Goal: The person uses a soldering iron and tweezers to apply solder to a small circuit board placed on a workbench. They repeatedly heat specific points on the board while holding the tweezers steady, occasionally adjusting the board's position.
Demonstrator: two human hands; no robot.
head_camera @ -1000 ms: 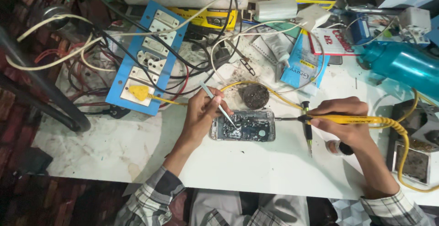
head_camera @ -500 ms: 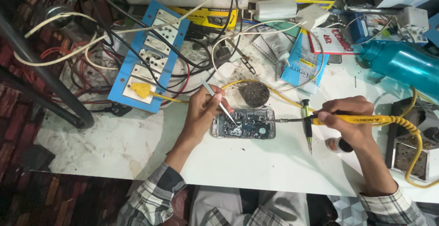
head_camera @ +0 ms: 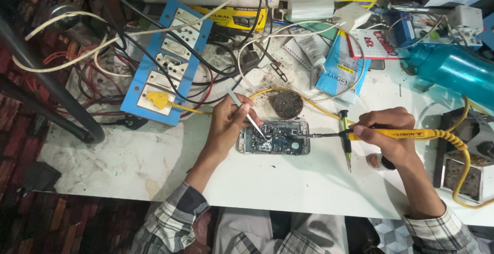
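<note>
My left hand (head_camera: 226,128) pinches a pair of metal tweezers (head_camera: 247,115), their tips down on the opened phone (head_camera: 274,137) lying flat on the white table (head_camera: 288,182); my right hand (head_camera: 388,135) is clenched round a yellow soldering iron (head_camera: 391,133), its tip at the phone's right edge, though whether it touches I cannot tell; a screwdriver (head_camera: 346,138) lies just beside; a blue socket board (head_camera: 167,61) sits well behind.

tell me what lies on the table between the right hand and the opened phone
In the head view, a black-handled screwdriver lies on the white table between the right hand and the opened phone; the soldering iron's tip passes over it.
</note>
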